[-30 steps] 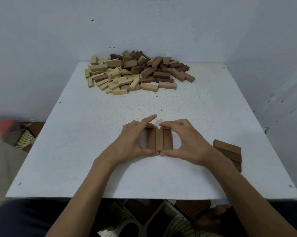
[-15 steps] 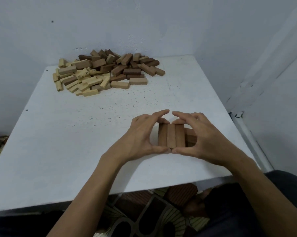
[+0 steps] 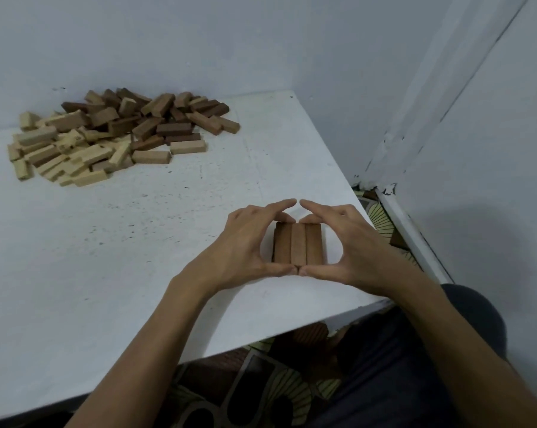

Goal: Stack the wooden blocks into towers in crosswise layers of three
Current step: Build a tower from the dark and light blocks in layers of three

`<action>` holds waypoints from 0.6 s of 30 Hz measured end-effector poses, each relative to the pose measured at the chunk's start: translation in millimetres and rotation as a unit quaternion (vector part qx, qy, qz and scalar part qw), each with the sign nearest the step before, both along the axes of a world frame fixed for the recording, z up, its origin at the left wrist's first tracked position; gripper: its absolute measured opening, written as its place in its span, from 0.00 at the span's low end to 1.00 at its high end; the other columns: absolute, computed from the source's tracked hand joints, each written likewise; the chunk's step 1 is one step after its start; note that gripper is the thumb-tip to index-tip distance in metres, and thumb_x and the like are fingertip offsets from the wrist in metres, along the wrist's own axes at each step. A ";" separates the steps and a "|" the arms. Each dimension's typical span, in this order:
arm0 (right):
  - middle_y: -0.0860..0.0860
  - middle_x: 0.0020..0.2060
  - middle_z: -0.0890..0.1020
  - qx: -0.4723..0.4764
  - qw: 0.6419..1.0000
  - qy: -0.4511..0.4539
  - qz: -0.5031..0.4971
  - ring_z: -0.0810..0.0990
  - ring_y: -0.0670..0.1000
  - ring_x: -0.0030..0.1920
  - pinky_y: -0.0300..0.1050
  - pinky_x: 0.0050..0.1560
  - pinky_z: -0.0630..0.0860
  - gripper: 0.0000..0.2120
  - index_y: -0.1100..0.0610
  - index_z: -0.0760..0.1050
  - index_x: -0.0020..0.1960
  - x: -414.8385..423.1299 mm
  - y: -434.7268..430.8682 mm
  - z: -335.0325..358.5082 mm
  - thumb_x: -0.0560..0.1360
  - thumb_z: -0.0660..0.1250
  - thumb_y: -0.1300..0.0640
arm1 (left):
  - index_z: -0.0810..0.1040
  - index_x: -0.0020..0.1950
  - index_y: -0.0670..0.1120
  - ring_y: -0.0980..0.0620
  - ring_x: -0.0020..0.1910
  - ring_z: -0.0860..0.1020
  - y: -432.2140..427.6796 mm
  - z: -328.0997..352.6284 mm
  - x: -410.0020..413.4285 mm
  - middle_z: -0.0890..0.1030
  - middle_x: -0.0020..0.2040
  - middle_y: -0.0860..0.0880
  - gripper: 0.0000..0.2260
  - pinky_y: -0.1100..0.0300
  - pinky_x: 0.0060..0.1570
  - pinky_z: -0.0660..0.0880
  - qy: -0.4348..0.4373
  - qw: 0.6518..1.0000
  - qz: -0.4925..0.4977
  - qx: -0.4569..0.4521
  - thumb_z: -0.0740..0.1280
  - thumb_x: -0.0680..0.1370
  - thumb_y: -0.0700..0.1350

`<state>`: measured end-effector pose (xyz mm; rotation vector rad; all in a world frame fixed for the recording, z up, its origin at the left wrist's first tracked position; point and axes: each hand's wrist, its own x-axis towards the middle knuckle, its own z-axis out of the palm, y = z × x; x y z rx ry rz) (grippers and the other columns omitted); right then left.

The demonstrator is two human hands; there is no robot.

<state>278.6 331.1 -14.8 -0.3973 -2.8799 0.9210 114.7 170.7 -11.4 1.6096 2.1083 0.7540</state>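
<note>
White speckled table [image 3: 137,257] stands in a corner of pale walls [image 3: 291,41]. The loose block pile [image 3: 112,137] lies far left, its markings illegible. Curled fingers of left hand [image 3: 242,242] and right hand [image 3: 353,242] clamp three brown blocks [image 3: 298,244], near right.

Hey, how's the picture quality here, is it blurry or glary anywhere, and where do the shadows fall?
Head view: dim, even light, no glare; faint soft-edged shadows on the table; the wide lens tilts the table and walls; the three blocks held between the left hand and right hand are sharp enough to count; the far pile is slightly soft.
</note>
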 end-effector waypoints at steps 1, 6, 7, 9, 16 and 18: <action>0.37 0.66 0.73 -0.008 1.000 0.001 -0.001 0.63 0.43 0.67 0.47 0.64 0.70 0.49 0.44 0.53 0.79 0.2 0.2 -1.4 0.67 0.76 0.39 | 0.57 0.78 0.58 0.62 0.65 0.64 -0.2 -0.4 -0.3 0.72 0.68 0.59 0.43 0.61 0.68 0.55 -0.005 1.000 0.001 -0.003 0.76 0.69 0.60; 0.39 0.68 0.71 -0.020 1.000 0.007 0.001 0.64 0.45 0.68 0.51 0.65 0.71 0.48 0.42 0.53 0.79 0.6 -1.7 -4.6 0.67 0.75 0.39 | 0.57 0.79 0.58 0.59 0.66 0.67 -2.9 -3.3 -2.1 0.72 0.69 0.59 0.43 0.56 0.70 0.59 -0.014 1.000 -0.004 -0.009 0.77 0.70 0.58; 0.40 0.68 0.71 -0.018 1.000 0.009 0.002 0.64 0.45 0.68 0.50 0.65 0.70 0.49 0.42 0.52 0.79 0.7 -2.3 -5.3 0.66 0.75 0.38 | 0.56 0.79 0.58 0.59 0.67 0.67 -3.4 -3.9 -2.9 0.71 0.69 0.59 0.45 0.56 0.70 0.58 -0.016 1.000 -0.005 -0.012 0.77 0.69 0.58; 0.41 0.69 0.70 -0.020 1.000 0.006 0.002 0.63 0.44 0.69 0.45 0.65 0.66 0.52 0.41 0.50 0.79 1.1 -3.1 -6.2 0.65 0.76 0.38 | 0.53 0.79 0.59 0.59 0.68 0.66 -4.7 -5.1 -4.5 0.70 0.70 0.60 0.47 0.56 0.71 0.57 -0.017 1.000 -0.008 -0.020 0.78 0.68 0.59; 0.39 0.68 0.69 -0.018 1.000 -0.013 0.000 0.62 0.43 0.68 0.42 0.66 0.62 0.53 0.38 0.44 0.77 4.1 -1.7 -10.5 0.66 0.78 0.41 | 0.50 0.79 0.61 0.64 0.61 0.62 -3.7 -5.8 -7.3 0.70 0.67 0.63 0.49 0.61 0.67 0.55 -0.014 0.999 -0.011 -0.032 0.79 0.68 0.57; 0.40 0.68 0.70 -0.018 1.000 -0.014 -0.001 0.62 0.44 0.68 0.42 0.65 0.62 0.53 0.38 0.44 0.77 2.7 -1.8 -11.4 0.66 0.78 0.41 | 0.49 0.78 0.62 0.67 0.58 0.61 -3.0 -5.8 -6.7 0.68 0.64 0.65 0.49 0.61 0.65 0.55 -0.017 0.999 -0.013 -0.033 0.79 0.68 0.56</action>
